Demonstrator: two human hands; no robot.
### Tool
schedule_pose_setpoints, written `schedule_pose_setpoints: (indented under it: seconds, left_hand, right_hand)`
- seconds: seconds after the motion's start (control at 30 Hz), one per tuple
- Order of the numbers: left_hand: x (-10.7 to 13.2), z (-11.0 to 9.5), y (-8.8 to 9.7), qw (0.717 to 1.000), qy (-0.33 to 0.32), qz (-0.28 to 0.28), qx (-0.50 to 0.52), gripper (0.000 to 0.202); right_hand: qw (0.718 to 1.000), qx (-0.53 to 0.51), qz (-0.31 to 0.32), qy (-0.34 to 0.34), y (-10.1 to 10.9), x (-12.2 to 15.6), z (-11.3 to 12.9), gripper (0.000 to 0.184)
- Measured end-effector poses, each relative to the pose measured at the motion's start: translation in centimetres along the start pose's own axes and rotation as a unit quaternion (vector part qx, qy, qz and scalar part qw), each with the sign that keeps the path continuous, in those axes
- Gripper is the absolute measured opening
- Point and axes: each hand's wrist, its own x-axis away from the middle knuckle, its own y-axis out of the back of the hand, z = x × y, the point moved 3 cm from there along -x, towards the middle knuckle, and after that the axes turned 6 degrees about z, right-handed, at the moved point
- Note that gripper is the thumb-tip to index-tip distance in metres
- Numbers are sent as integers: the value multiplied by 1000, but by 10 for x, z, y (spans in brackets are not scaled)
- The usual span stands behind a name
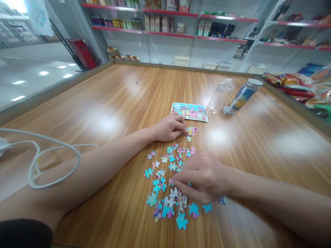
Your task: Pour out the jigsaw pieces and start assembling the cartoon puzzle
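Note:
My left hand [169,127] has its fingers curled, the tips pressed on a small cluster of joined puzzle pieces [191,131], yellow and pink, just below the cartoon picture card [190,112]. Part of that cluster is hidden under the fingertips. Over the scattered puzzle pieces [168,201] nearer to me, my right hand [203,177] is closed in a pinch, with a small pink puzzle piece [171,181] at its thumb and fingertip. The loose pieces, mostly light blue with some pink and white, lie between my forearms, some covered by the right hand.
Behind the card, a clear plastic tube [221,95] and a blue printed canister [244,94] stand beside a round metal lid [229,110]. A white cable [55,146] loops over my left forearm. Snack bags [292,84] lie past the table's right edge; stocked shelves [168,33] line the back.

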Motion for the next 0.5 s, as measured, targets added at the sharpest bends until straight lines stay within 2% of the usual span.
schedule_pose_setpoints:
  seconds: [0.07,0.17,0.23,0.33,0.4,0.5]
  left_hand:
    - [0,0,0,1000,0,1,-2,29]
    - [0,0,0,1000,0,2,-2,28]
    - [0,0,0,1000,-2,1,-1,29]
    - [0,0,0,1000,-6,-2,0,28]
    - [0,0,0,1000,-6,-3,1,28]
    - [0,0,0,1000,-5,-6,6,28]
  right_hand:
    - [1000,-8,0,-25,3,1,-6,33]
    - [999,-40,7,-11,5,3,-13,33]
    - [998,-56,-22,-7,7,4,-17,31]
    - [997,-31,-51,-48,7,4,-23,31]
    - [998,-10,-25,-50,4,3,-23,31]
    - [1000,-6,5,-19,-1,3,-20,27]
